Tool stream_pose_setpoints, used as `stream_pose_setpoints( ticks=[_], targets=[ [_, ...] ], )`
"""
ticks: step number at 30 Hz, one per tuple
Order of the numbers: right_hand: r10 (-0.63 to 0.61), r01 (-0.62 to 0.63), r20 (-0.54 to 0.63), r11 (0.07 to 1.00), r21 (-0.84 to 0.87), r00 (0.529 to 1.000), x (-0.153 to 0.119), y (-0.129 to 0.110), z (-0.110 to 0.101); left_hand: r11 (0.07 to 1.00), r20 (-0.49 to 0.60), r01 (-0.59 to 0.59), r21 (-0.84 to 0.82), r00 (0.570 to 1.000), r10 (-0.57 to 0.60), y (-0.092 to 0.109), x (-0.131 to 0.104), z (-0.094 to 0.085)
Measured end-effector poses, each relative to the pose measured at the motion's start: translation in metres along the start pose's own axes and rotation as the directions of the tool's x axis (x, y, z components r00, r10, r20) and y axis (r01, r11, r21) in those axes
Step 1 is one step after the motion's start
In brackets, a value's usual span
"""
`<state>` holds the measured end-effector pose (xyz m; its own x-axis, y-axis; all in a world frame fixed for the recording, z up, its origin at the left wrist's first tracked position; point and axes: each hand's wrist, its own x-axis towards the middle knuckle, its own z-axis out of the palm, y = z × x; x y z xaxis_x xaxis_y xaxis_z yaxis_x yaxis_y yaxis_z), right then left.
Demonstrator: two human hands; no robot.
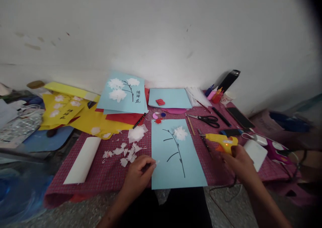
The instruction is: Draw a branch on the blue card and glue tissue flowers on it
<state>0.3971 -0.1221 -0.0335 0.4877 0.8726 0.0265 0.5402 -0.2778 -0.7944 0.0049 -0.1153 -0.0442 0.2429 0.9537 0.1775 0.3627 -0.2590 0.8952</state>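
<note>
A light blue sheet of paper (166,167) lies in front of me, with a black drawn branch and one white paper blossom (180,133) near its top right. My left hand (141,171) is closed in a pinch at the sheet's left edge. A small whitish scrap (157,162) shows at its fingertips, too blurred to name surely. On the right, my right hand (237,161) grips the handle of a yellow hot glue gun (222,140), its nozzle pointing left and a small light lit on its side. Torn white paper pieces (127,151) lie beyond my left hand.
Scissors (205,120), pens and a phone (240,117) lie at the right. A finished blossom picture (123,90) rests on stacked paper at the back left, near yellow sheets (100,120). A rolled white paper (84,159) lies left. A cable (213,197) hangs off the front edge.
</note>
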Motion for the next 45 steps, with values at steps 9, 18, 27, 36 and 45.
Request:
stream_pose_setpoints(
  ticks=[9,18,27,36,45],
  targets=[
    [0.069,-0.321,0.462,0.807,0.495,0.884,-0.028,-0.076,0.027,1.0,-0.026,-0.006,-0.007,1.0,0.006,-0.009,0.001,0.0],
    [-0.124,0.215,0.635,0.974,-0.069,0.763,-0.022,-0.114,0.06,0.998,-0.004,-0.062,0.005,0.998,0.062,-0.013,0.0,0.003],
    [-0.227,0.483,0.672,0.847,-0.222,0.705,-0.017,-0.129,0.085,0.998,0.004,-0.063,-0.015,0.998,0.063,-0.01,-0.002,0.001],
    [-0.216,0.544,0.684,0.781,-0.308,0.697,-0.015,-0.134,0.096,0.998,0.017,-0.051,-0.025,0.999,0.051,-0.011,-0.001,0.002],
    [-0.183,0.56,0.709,0.754,-0.343,0.681,-0.012,-0.138,0.099,0.999,0.019,-0.047,-0.02,0.999,0.047,-0.011,-0.002,0.001]
  ],
)
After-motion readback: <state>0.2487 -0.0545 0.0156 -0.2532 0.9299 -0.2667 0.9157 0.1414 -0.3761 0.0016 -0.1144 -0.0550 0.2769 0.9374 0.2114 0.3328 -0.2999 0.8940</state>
